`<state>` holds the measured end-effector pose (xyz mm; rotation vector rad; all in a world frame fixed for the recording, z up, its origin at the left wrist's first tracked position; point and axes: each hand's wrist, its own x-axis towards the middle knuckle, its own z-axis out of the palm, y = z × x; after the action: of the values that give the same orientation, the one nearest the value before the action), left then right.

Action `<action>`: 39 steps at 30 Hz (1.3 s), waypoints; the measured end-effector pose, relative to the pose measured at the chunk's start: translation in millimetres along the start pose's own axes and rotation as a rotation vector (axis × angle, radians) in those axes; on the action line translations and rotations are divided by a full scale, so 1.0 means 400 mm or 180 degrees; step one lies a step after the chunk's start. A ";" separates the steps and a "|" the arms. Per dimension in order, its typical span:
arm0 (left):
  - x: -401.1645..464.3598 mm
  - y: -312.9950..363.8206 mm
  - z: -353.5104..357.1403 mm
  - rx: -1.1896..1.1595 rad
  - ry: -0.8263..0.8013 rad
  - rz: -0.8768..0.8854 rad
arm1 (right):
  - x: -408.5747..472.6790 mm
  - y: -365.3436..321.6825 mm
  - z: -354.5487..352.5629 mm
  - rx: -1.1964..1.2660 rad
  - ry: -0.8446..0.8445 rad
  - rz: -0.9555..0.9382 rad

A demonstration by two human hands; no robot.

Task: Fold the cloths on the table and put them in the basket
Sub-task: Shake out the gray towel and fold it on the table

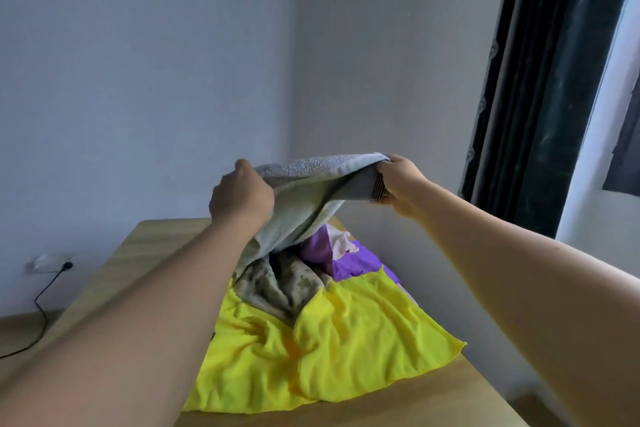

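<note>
Both hands raised at frame centre: left hand (242, 196) and right hand (401, 184) each clenched on an upper corner of grey towel (304, 191), lifted above the bench (152, 243). Soft, limp, probably light terry; best pinched at corners. Below: yellow cloth (332, 340), purple cloth (349, 260). Basket unseen.

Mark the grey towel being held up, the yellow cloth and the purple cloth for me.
grey towel (304, 194): head view, on the sagging middle between the hands.
yellow cloth (346, 350): head view, on its crumpled centre on the table.
purple cloth (353, 262): head view, on the flat part behind the yellow one.
</note>
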<state>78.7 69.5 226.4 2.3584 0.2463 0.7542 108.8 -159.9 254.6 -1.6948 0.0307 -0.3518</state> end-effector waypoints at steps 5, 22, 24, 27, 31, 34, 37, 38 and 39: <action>0.047 0.177 -0.140 -0.1705 0.0314 0.0113 | -0.038 -0.173 -0.003 0.0764 -0.0206 0.0063; -0.159 0.591 -0.536 -0.2265 0.0525 -0.0076 | -0.341 -0.587 -0.354 0.0779 0.0777 -0.0624; -0.213 0.626 -0.567 -0.2290 0.0333 -0.0187 | -0.373 -0.607 -0.400 0.0858 0.0865 -0.0600; -0.324 0.660 -0.627 -0.1270 -0.0081 0.0583 | -0.426 -0.632 -0.464 0.0964 0.0966 -0.0629; -0.488 0.669 -0.696 0.1002 -0.0462 0.1811 | -0.483 -0.644 -0.541 0.0659 0.1112 -0.0680; -0.576 0.648 -0.651 0.2485 0.0181 0.2697 | -0.507 -0.617 -0.620 -0.0103 0.1471 -0.0659; -0.641 0.606 -0.596 0.2614 0.0119 0.3385 | -0.508 -0.562 -0.694 -0.0553 0.1529 -0.0417; -0.645 0.599 -0.586 0.2539 0.0047 0.3467 | -0.506 -0.545 -0.709 -0.0663 0.1526 -0.0333; -0.646 0.600 -0.581 0.2373 0.0014 0.3579 | -0.505 -0.527 -0.718 -0.0759 0.1569 -0.0309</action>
<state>-270.2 -86.7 406.1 3.1327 -1.0718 1.3141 -192.6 -357.9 448.4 -1.8090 0.3664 -0.8605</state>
